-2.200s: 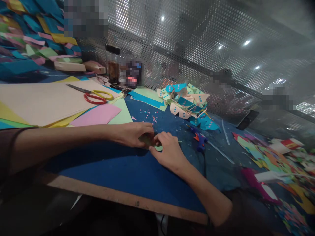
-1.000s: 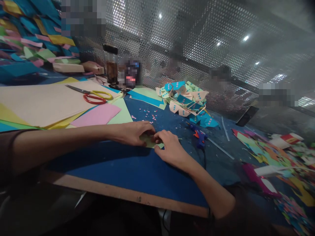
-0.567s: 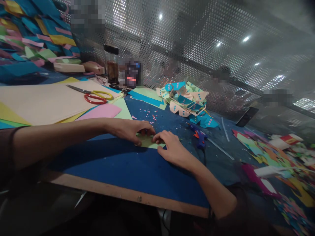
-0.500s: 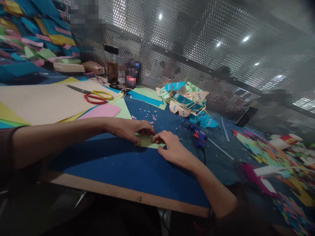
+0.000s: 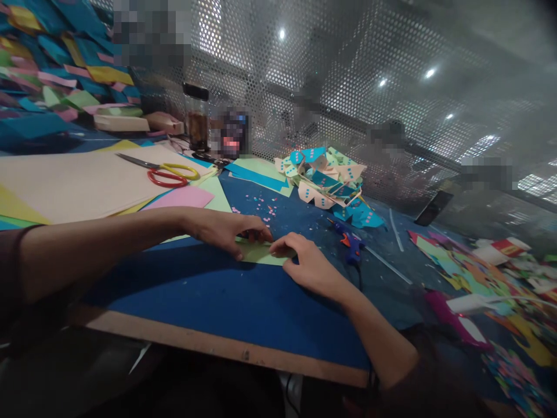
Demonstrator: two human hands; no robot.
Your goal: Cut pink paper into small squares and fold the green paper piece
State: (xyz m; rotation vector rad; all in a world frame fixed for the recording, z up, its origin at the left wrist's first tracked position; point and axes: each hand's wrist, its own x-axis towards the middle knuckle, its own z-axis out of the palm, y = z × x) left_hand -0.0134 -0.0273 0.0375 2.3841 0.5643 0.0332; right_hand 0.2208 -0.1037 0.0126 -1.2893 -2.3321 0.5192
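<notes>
A small light green paper piece lies on the blue table top, between my two hands. My left hand grips its left end, the thumb at the near edge and the bent fingers over the far side. At the right end my right hand holds the same paper, thumb low and index finger curled across the top. The fingertips of both hands almost meet above the far edge. Parts of the paper are hidden beneath the fingers.
Scissors with red and yellow handles lie on a large cream sheet. A blue glue gun lies to the right, below a pile of dotted paper shapes. A lidded jar stands behind. Paper scraps cover the far right.
My hands have shifted slightly apart, so more of the green paper shows between them. Both keep hold of it, and the camera view has moved a little.
</notes>
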